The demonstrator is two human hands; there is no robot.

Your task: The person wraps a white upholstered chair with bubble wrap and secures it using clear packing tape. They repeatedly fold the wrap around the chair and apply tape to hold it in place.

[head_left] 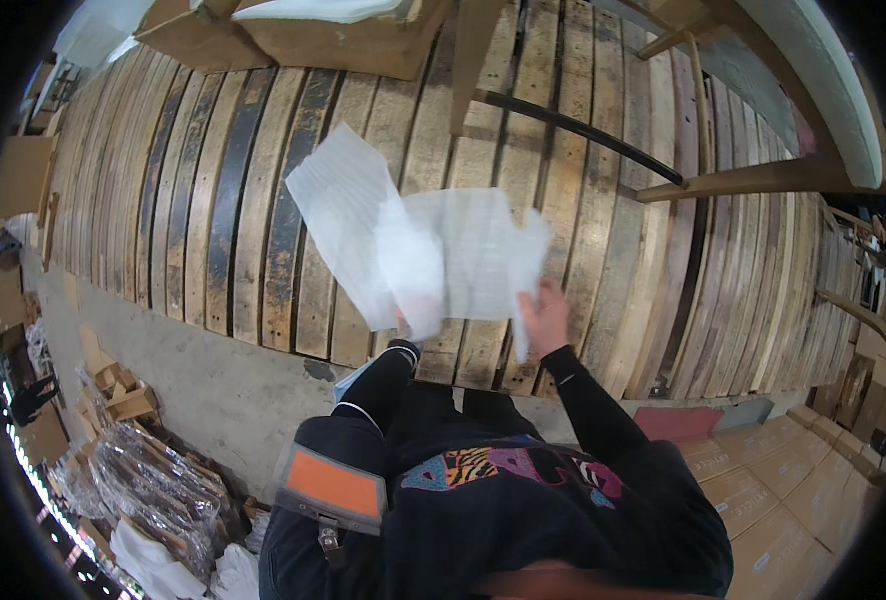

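Both hands are at a thin, white, see-through packing foam sheet (473, 255) over the wooden slats. My right hand (545, 318) grips its right edge, where the sheet is bunched and blurred. My left hand (405, 318) is at the sheet's lower left, mostly covered by a folded, blurred part of foam. Its fingers hardly show, though it appears closed on the foam. A flat strip of foam (341, 190) slants out to the upper left; whether it is the same piece I cannot tell.
Wooden slats (193, 200) form a low platform. Wooden furniture frames with a pale pad (828, 70) stand at the far right. Cardboard boxes (343, 45) sit at the far edge. Clear plastic wrap (153, 490) and cartons lie at left; stacked cartons (763, 480) are at right.
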